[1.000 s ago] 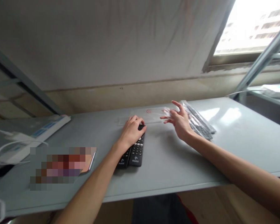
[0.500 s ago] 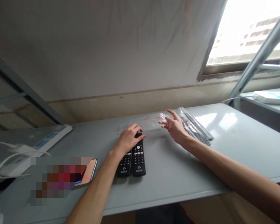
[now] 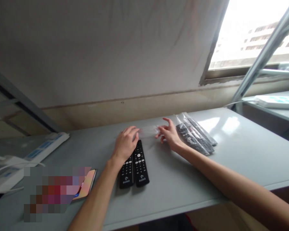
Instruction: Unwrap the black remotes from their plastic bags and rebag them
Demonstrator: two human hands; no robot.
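Note:
Two black remote controls lie side by side on the grey desk [image 3: 188, 179]. The right-hand remote [image 3: 140, 165] shows almost whole, while the other remote [image 3: 126, 175] is partly under my left wrist. Just beyond them is a thin clear plastic bag [image 3: 148, 130] with a faint red print. My left hand [image 3: 125, 142], fingers bent, has its fingertips at the bag's left end. At the right end, my right hand [image 3: 170, 134] pinches the bag, one finger raised away. Close by on the right are several bagged remotes [image 3: 195, 136]. The exact grip is blurred.
A phone [image 3: 85, 184], partly covered by a pixelated patch, lies left of my left forearm. Farther left is a white power strip [image 3: 47, 149] with cables. The wall closes off the back, and a metal bed frame post [image 3: 252, 67] slants up at the right.
My right hand has moved left, away from the bagged remotes, and the clear bag is bunched shorter between my hands. My left hand has slid slightly left off the right-hand remote's top.

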